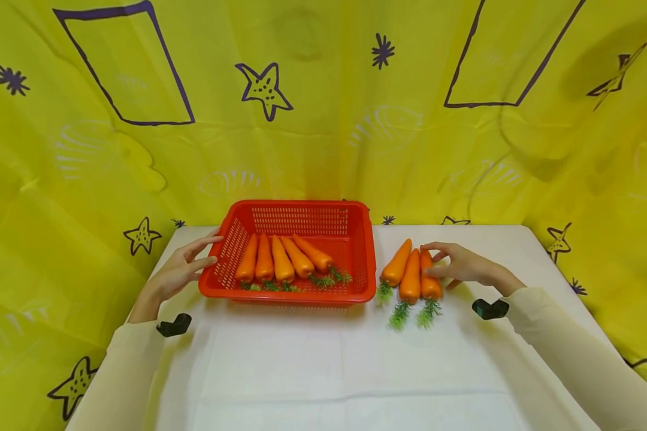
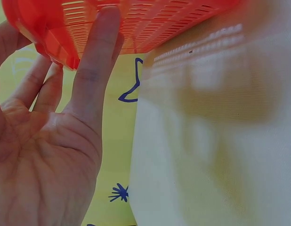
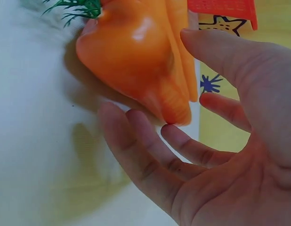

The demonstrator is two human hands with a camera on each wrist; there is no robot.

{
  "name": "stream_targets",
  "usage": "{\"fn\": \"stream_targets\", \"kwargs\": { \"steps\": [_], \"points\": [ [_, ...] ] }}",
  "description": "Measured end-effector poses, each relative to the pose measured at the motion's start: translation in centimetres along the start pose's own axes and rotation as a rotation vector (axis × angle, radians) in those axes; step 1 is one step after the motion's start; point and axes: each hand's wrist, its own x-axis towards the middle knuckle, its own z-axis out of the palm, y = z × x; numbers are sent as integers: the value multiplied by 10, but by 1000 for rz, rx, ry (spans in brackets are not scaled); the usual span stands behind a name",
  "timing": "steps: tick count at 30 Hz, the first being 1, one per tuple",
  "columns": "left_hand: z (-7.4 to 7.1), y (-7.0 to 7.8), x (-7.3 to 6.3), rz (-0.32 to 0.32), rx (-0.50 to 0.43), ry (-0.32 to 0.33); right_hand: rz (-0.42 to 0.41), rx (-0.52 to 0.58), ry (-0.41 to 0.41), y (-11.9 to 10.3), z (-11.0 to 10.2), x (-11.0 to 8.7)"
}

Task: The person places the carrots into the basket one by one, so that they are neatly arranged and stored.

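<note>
My left hand (image 1: 175, 272) is at the left side of a red plastic basket (image 1: 288, 294). In the left wrist view, the thumb of this hand (image 2: 46, 160) lies straight against the slotted wall of the basket (image 2: 155, 23). Several orange carrots (image 1: 283, 263) with green tops lie side by side inside. Three more carrots rest on the table to the basket's right. Over the rightmost carrot (image 1: 430, 286) is my right hand (image 1: 460, 266), fingers spread and loosely bent. In the right wrist view, this hand (image 3: 244, 155) has its thumb and fingers around the narrow end of that carrot (image 3: 131, 42), not closed on it.
A white cloth (image 1: 339, 365) covers the table. Yellow curtains (image 1: 323, 143) with starfish drawings hang behind and at both sides, close to the table's back edge. Next to the rightmost carrot lie the middle carrot (image 1: 410, 278) and the left carrot (image 1: 396, 263).
</note>
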Motion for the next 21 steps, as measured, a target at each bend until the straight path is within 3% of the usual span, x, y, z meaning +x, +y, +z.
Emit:
{"fn": "stream_targets", "kwargs": {
  "steps": [21],
  "points": [
    [0, 2, 0, -14, -6, 2, -1, 71, 6, 5, 11, 5]
  ]
}}
